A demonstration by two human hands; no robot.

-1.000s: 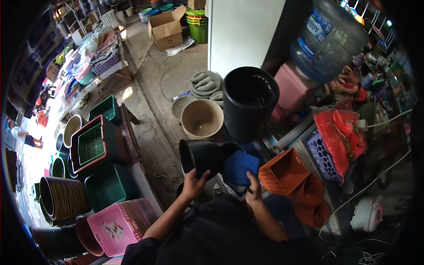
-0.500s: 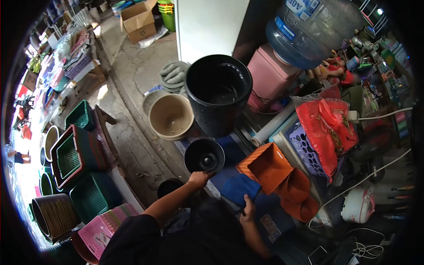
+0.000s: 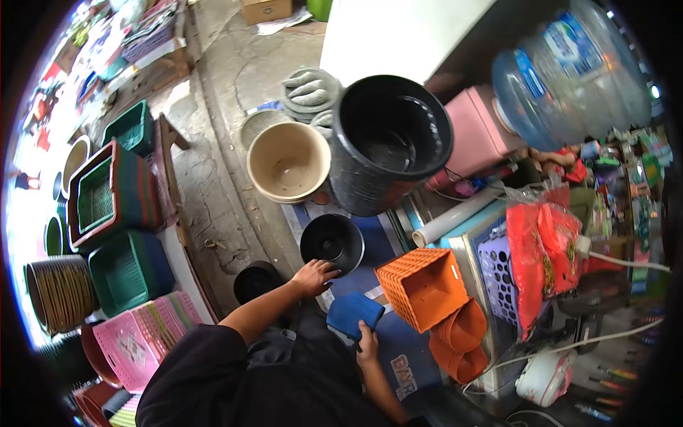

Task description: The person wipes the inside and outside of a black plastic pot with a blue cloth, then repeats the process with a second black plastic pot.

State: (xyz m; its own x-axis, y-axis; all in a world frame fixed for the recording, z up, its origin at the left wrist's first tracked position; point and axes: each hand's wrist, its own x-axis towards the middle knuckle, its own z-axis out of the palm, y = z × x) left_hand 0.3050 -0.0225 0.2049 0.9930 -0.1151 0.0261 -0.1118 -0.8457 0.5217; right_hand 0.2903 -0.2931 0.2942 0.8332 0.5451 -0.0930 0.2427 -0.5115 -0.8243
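A round black pot [image 3: 332, 244] stands on the blue mat before me, its open top facing up. At its near rim is my left hand [image 3: 314, 277], fingers stretched and spread, with the fingertips against the rim. My right hand [image 3: 366, 340] pinches the edge of a blue folded cloth [image 3: 354, 315], held low to the right of the pot. A second black pot [image 3: 257, 282] sits to the left, partly behind my forearm. Beyond the near pot are stacked beige pots [image 3: 289, 162] and a tall stack of black pots [image 3: 391, 142].
Orange woven baskets [image 3: 421, 288] and orange-brown pots [image 3: 461, 334] stand on my right. Green baskets [image 3: 121, 274] and pink baskets [image 3: 142, 334] line a low bench on the left. A pink water dispenser [image 3: 480, 124] bears a large bottle. A white cord [image 3: 555, 351] crosses the right side.
My left hand has loosened from a closed grip on the black pot's rim to spread fingers. My right hand and the blue cloth have moved down and left. The camera view has shifted.
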